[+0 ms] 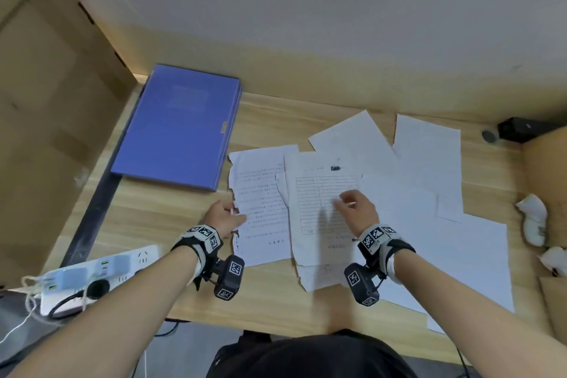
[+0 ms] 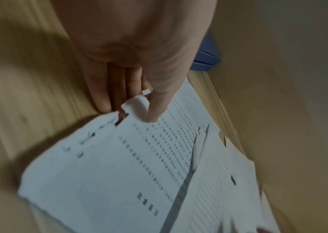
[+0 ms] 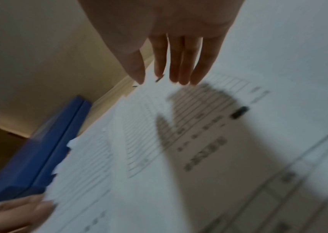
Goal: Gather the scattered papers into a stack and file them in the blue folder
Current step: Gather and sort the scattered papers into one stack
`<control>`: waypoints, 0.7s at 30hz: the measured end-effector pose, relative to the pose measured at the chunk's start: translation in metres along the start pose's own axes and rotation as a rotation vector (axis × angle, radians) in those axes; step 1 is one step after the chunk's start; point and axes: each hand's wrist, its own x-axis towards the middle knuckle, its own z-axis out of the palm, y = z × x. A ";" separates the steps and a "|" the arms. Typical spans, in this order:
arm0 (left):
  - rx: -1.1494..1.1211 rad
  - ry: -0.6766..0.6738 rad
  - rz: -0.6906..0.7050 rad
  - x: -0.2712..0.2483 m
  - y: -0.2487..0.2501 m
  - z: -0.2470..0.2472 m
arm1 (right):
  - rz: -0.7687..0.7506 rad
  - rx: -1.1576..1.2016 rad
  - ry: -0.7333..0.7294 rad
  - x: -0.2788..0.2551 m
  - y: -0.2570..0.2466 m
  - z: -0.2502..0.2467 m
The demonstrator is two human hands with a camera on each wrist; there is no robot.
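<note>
Scattered white paper sheets (image 1: pixel 380 193) lie overlapping on the light wood-grain table (image 1: pixel 147 218), spread from its centre to its right side. The leftmost sheet (image 1: pixel 262 209), printed with dense lines of text, has a ragged, torn left edge. Partly over it lies a sheet with a ruled form grid (image 1: pixel 322 209), also torn along its left and lower edges. Further right, several blank-looking sheets fan out toward the table's right edge.

The left hand (image 1: pixel 222 218) pinches the torn left edge of the text sheet: in the left wrist view the thumb presses on top and the fingers (image 2: pixel 101 94) sit underneath. The right hand (image 1: pixel 357 209) is above the grid sheet with its fingers (image 3: pixel 183 63) straight and close together, pointing down at the paper and holding nothing; contact with the sheet cannot be confirmed.

The flat, rectangular blue folder (image 1: pixel 181 129) lies closed on the table just left of the papers, near the back wall.

A white power strip (image 1: pixel 101 273) with plugged cables lies at the table's front left corner. Crumpled white material (image 1: pixel 534 218) lies at the far right.
</note>
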 end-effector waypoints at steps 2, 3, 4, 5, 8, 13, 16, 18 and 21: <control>-0.034 -0.018 -0.005 0.000 -0.007 0.005 | 0.075 -0.105 0.085 0.008 0.022 -0.014; -0.036 -0.029 -0.004 0.001 -0.012 0.008 | 0.113 -0.163 0.097 0.011 0.031 -0.019; -0.031 -0.032 -0.001 0.003 -0.019 0.010 | 0.152 -0.218 0.090 0.013 0.038 -0.022; -0.028 -0.028 0.012 0.004 -0.023 0.011 | 0.181 -0.269 0.074 0.016 0.044 -0.024; -0.022 0.021 0.039 0.015 -0.033 0.016 | 0.221 -0.314 0.022 0.018 0.053 -0.023; 0.032 0.092 0.119 -0.008 0.011 0.010 | 0.152 -0.206 0.000 0.013 0.056 -0.014; 0.120 0.116 0.173 -0.003 0.016 -0.002 | 0.134 0.023 0.035 0.007 0.054 -0.017; 0.151 0.130 0.196 -0.002 0.020 -0.006 | 0.119 0.100 0.064 0.008 0.054 -0.020; 0.202 0.164 0.228 -0.002 0.026 -0.008 | 0.108 0.140 0.100 0.010 0.054 -0.029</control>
